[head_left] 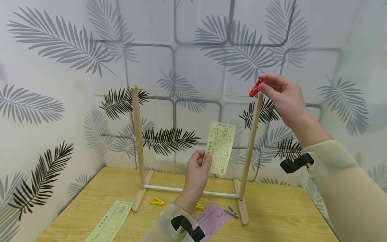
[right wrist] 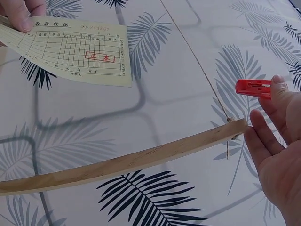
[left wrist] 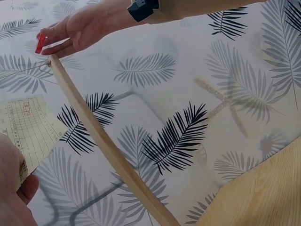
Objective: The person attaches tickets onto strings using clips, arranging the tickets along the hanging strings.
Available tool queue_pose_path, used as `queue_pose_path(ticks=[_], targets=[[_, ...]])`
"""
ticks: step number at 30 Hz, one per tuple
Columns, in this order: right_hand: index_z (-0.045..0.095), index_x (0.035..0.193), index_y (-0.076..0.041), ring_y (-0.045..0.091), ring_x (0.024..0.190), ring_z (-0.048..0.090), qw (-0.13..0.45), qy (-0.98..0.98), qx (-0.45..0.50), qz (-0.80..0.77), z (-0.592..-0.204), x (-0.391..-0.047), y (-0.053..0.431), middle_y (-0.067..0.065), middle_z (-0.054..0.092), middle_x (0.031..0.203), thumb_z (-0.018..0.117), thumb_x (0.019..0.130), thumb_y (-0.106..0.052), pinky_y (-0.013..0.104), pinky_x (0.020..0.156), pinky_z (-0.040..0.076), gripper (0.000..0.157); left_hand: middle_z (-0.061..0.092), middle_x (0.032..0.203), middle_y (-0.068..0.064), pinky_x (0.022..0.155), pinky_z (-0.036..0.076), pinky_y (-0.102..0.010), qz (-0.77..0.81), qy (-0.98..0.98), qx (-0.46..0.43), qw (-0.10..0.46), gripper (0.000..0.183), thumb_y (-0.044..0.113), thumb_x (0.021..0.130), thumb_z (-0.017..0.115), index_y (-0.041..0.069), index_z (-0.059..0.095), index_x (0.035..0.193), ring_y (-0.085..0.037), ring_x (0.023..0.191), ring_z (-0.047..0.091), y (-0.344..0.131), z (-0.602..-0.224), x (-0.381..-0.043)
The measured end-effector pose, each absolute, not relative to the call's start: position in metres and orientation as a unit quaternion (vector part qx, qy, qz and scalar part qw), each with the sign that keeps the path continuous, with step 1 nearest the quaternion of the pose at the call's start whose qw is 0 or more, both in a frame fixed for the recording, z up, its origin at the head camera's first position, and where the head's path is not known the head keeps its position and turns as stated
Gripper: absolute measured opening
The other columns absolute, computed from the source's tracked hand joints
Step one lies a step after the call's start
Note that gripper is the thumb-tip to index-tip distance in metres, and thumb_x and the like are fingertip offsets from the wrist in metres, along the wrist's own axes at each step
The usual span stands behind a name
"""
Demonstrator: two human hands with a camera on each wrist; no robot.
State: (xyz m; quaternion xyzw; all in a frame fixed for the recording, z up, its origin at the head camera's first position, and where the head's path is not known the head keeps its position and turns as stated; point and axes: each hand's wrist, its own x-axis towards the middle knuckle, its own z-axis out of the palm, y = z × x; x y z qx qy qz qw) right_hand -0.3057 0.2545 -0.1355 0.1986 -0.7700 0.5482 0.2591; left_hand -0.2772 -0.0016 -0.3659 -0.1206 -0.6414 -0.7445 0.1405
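Observation:
My left hand [head_left: 197, 170] pinches a pale yellow receipt slip [head_left: 222, 148] by its lower left edge, holding it up below the string [head_left: 193, 92]. The slip carries a printed grid and a red stamp. Between thumb and fingers, my right hand [head_left: 285, 95] holds a red clothespin [head_left: 256, 88] at the top of the right wooden post [head_left: 252, 144]. In the right wrist view the red clothespin [right wrist: 254, 88] lies just beyond the knotted string end [right wrist: 231, 121], and the other fingers are right at the post's tip.
A wooden frame with a left post [head_left: 138, 137] and a white crossbar [head_left: 169, 189] stands on the table [head_left: 272, 208]. On the table lie another yellow slip [head_left: 110, 220], a pink slip [head_left: 213, 218], yellow clothespins [head_left: 157, 201] and a grey clothespin [head_left: 231, 212]. A patterned wall is behind.

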Motion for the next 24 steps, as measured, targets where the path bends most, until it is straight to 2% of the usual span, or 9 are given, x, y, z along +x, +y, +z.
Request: queue_pose_path(ticks=[3, 8, 11, 15, 20, 24], targets=[[0.074, 0.141, -0.017, 0.011, 0.119, 0.065, 0.260, -0.779, 0.197, 0.535, -0.132, -0.310, 0.253, -0.011, 0.076, 0.118, 0.075, 0.107, -0.024, 0.019, 0.104, 0.049, 0.034, 0.079, 0.108, -0.008, 0.076, 0.049, -0.032, -0.747, -0.637, -0.126, 0.141, 0.015, 0.016, 0.113, 0.065, 0.005, 0.068, 0.122, -0.024, 0.093, 0.068, -0.001, -0.364, -0.279], [0.077, 0.137, -0.018, 0.011, 0.115, 0.068, 0.255, -0.783, 0.197, 0.532, -0.129, -0.316, 0.251, -0.012, 0.077, 0.113, 0.076, 0.107, -0.024, 0.026, 0.109, 0.048, 0.031, 0.079, 0.111, -0.008, 0.076, 0.049, -0.032, -0.753, -0.630, -0.130, 0.137, 0.014, 0.016, 0.113, 0.065, 0.006, 0.069, 0.123, -0.020, 0.095, 0.069, 0.001, -0.360, -0.282], [0.078, 0.135, -0.019, 0.012, 0.111, 0.069, 0.254, -0.790, 0.191, 0.524, -0.128, -0.319, 0.249, -0.012, 0.076, 0.111, 0.077, 0.107, -0.025, 0.028, 0.105, 0.048, 0.029, 0.079, 0.111, -0.008, 0.079, 0.050, -0.033, -0.757, -0.625, -0.132, 0.138, 0.013, 0.015, 0.113, 0.065, 0.006, 0.069, 0.122, -0.019, 0.096, 0.069, 0.003, -0.357, -0.284], [0.078, 0.133, -0.020, 0.012, 0.108, 0.069, 0.254, -0.802, 0.177, 0.511, -0.128, -0.320, 0.247, -0.012, 0.075, 0.111, 0.077, 0.107, -0.027, 0.027, 0.098, 0.048, 0.028, 0.078, 0.108, -0.008, 0.086, 0.055, -0.040, -0.756, -0.624, -0.132, 0.146, 0.013, 0.013, 0.112, 0.066, 0.006, 0.069, 0.122, -0.021, 0.098, 0.071, 0.008, -0.353, -0.288], [0.078, 0.134, -0.018, 0.012, 0.111, 0.065, 0.258, -0.812, 0.166, 0.497, -0.126, -0.320, 0.245, -0.012, 0.075, 0.112, 0.077, 0.107, -0.028, 0.028, 0.098, 0.049, 0.030, 0.078, 0.110, -0.007, 0.097, 0.057, -0.052, -0.754, -0.627, -0.136, 0.145, 0.014, 0.014, 0.113, 0.065, 0.006, 0.069, 0.123, -0.020, 0.102, 0.073, 0.011, -0.348, -0.293], [0.079, 0.133, -0.017, 0.013, 0.108, 0.066, 0.260, -0.814, 0.163, 0.492, -0.125, -0.320, 0.243, -0.012, 0.076, 0.111, 0.078, 0.106, -0.027, 0.025, 0.093, 0.051, 0.029, 0.077, 0.113, -0.010, 0.096, 0.059, -0.049, -0.752, -0.627, -0.145, 0.144, 0.015, 0.015, 0.113, 0.064, 0.004, 0.068, 0.124, -0.022, 0.103, 0.073, 0.015, -0.346, -0.299]])
